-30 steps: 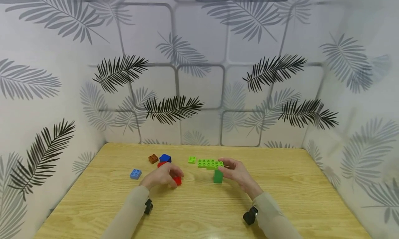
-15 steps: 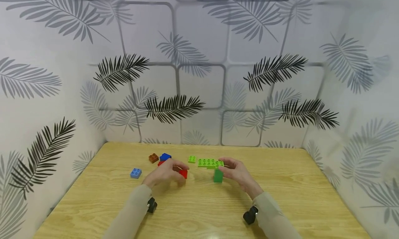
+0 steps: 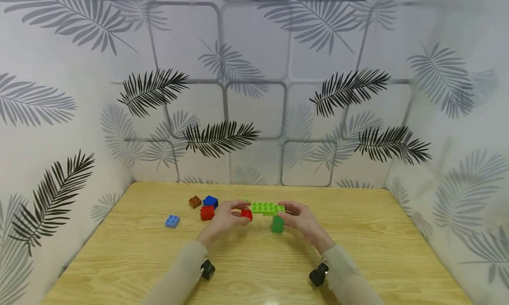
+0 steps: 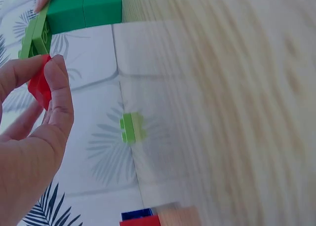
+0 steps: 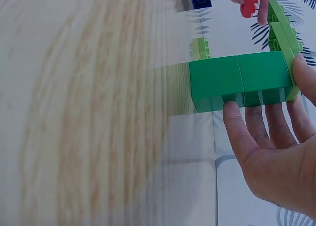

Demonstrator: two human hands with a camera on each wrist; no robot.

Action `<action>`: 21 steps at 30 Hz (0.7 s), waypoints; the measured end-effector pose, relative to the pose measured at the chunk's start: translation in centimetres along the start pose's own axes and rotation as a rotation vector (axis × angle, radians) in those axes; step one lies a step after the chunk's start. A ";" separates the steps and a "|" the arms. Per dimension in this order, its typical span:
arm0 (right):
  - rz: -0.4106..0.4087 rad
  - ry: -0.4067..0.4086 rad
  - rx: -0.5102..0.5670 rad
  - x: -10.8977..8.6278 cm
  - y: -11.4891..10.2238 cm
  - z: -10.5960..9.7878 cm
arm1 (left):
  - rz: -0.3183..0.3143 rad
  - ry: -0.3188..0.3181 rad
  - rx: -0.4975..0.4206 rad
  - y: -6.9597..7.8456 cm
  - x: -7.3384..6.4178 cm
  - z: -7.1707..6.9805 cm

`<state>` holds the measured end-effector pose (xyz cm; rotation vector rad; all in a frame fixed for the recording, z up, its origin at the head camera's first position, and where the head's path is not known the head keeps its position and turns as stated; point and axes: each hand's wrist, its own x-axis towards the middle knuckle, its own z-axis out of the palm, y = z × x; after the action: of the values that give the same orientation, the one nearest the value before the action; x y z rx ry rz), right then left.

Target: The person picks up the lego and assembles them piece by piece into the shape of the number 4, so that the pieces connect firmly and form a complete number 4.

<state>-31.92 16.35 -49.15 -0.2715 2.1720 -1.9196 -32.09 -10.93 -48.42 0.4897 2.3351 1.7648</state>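
"What has moved?"

"The left hand (image 3: 226, 215), pinching a red brick (image 3: 247, 215), has shifted right, to nine o'clock of the lime-and-green structure (image 3: 272, 209) the right hand (image 3: 301, 219) grips."

"And around?"

"A wood-grain worktop (image 3: 254, 261), leaf-patterned wall (image 3: 256, 106) at twelve o'clock."

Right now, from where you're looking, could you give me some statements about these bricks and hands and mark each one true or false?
1. The left hand pinches a red brick. True.
2. That pinched brick rests on the table. False: it is held above it.
3. The light blue brick lies apart from the brown brick. True.
4. Joined lime-green bricks sit atop the dark green bricks. True.
5. The right hand touches nothing. False: it grips the lime-green bricks at one end.
6. Every red brick is in a hand. False: another red brick lies on the table.
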 end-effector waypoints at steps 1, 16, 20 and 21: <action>0.000 0.000 0.001 0.0 0.0 0.0 | -0.002 0.010 -0.011 0.1 0.0 0.3; 0.002 0.021 0.009 0.0 0.0 0.4 | 0.023 0.014 -0.088 0.6 0.5 2.1; 0.001 0.033 0.001 0.0 -0.2 0.4 | 0.037 0.023 -0.097 0.7 0.8 2.5; 0.005 0.034 0.004 0.0 -0.2 0.3 | 0.040 0.022 -0.097 0.7 0.9 2.6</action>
<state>-31.79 16.01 -48.99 -0.2347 2.1878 -1.9399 -31.92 -8.10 -48.39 0.5069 2.2563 1.8998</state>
